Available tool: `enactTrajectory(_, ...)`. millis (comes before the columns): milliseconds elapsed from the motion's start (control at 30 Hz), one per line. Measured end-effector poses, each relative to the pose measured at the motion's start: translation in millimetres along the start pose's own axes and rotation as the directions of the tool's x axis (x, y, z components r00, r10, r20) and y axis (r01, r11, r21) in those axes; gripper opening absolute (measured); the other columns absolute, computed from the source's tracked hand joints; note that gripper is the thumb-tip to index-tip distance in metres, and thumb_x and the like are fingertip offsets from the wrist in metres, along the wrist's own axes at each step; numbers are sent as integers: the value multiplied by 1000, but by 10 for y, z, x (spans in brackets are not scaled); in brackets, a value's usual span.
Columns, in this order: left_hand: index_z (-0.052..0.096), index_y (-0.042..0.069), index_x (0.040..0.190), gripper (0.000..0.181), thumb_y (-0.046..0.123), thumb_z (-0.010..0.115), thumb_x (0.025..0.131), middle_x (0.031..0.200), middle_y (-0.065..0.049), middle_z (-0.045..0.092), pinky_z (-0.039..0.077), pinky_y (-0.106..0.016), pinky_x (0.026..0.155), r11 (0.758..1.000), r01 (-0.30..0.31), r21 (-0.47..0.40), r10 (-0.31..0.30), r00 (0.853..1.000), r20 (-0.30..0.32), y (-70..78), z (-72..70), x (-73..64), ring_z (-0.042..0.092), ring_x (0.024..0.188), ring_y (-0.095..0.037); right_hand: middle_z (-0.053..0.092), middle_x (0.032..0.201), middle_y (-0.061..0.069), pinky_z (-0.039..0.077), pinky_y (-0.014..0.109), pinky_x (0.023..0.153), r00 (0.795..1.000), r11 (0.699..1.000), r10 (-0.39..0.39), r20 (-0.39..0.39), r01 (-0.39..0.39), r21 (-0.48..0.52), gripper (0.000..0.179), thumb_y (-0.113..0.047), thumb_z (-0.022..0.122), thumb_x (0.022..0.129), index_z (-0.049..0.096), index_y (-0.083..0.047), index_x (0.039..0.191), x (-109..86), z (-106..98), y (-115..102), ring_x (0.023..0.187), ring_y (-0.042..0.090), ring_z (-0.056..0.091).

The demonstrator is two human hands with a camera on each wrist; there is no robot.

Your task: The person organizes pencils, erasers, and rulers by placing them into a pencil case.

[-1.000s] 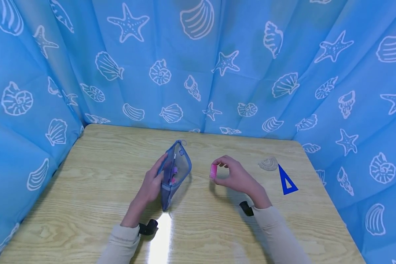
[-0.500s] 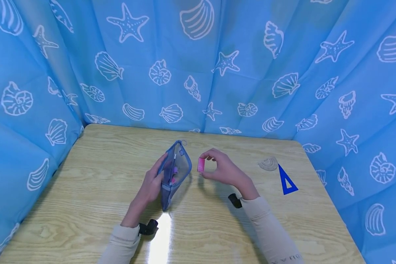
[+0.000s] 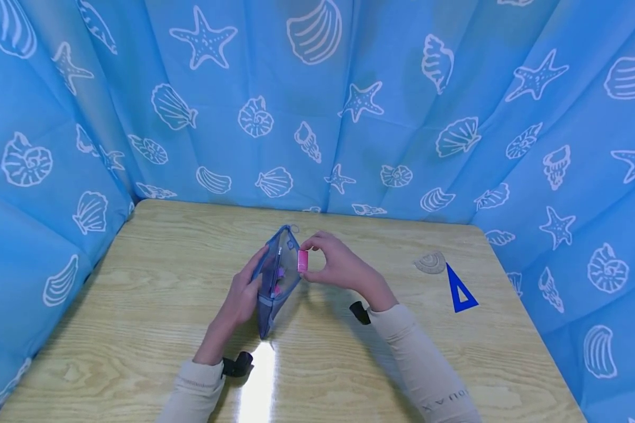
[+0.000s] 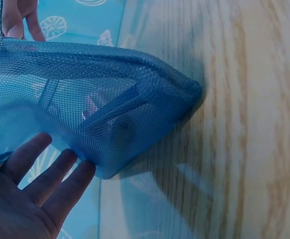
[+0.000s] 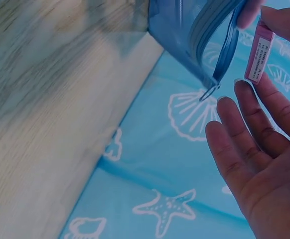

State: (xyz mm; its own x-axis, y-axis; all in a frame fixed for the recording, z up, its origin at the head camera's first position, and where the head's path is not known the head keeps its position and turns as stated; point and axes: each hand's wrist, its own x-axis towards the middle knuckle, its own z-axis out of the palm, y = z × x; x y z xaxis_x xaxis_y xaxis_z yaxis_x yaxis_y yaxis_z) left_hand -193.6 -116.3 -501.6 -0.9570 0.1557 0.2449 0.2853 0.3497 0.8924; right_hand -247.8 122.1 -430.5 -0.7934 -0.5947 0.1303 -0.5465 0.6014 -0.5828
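My left hand (image 3: 243, 296) grips a blue mesh zip pouch (image 3: 267, 314) by its left side, thumb at the unzipped mouth. Inside show a slim pen-like item (image 3: 277, 258), a purple piece (image 3: 280, 272) and a pink piece, only partly visible. Between thumb and fingertips, my right hand (image 3: 341, 265) pinches a small pink block (image 3: 303, 261) at the pouch's right rim. In the right wrist view the block (image 5: 260, 55) carries a white printed label, and the other fingers spread below it. The left wrist view shows left fingers against the mesh side (image 4: 115, 109).
A pale half-round protractor (image 3: 430, 262) and a blue triangle ruler (image 3: 460, 289) lie at the right of the wooden table (image 3: 153, 305). A blue shell-print curtain (image 3: 317, 117) hangs along the back and both sides.
My right hand has moved left with the pink block, from the table's middle to the pouch's right rim. The left hand and the pouch have stayed in place.
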Motion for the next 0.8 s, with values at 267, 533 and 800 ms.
enactTrajectory(267,30,8,160,70,3,36,91,154,-23,45,34,-63,113,999,-16,48,16,1000,-12,-13,4,-2,42,142,-45,61,120,2,49,40,102,999,1000,-9,41,10,-23,42,-22,82,84,66,-10,121,112,64,-44,115,23,57)
enactTrajectory(533,31,9,160,69,3,37,92,155,-24,44,32,-64,114,999,-20,30,21,1000,-17,-1,1,1,41,142,-46,60,123,4,49,38,102,997,999,-10,82,14,-37,39,-21,80,84,68,-8,120,195,83,-119,116,23,57)
enactTrajectory(800,32,9,160,65,5,38,95,157,-24,42,32,-62,114,1000,-7,19,7,1000,-14,5,-7,12,42,142,-45,59,127,6,48,37,103,992,995,-10,123,22,-99,40,-23,80,85,71,-8,121,259,88,-176,121,27,57)
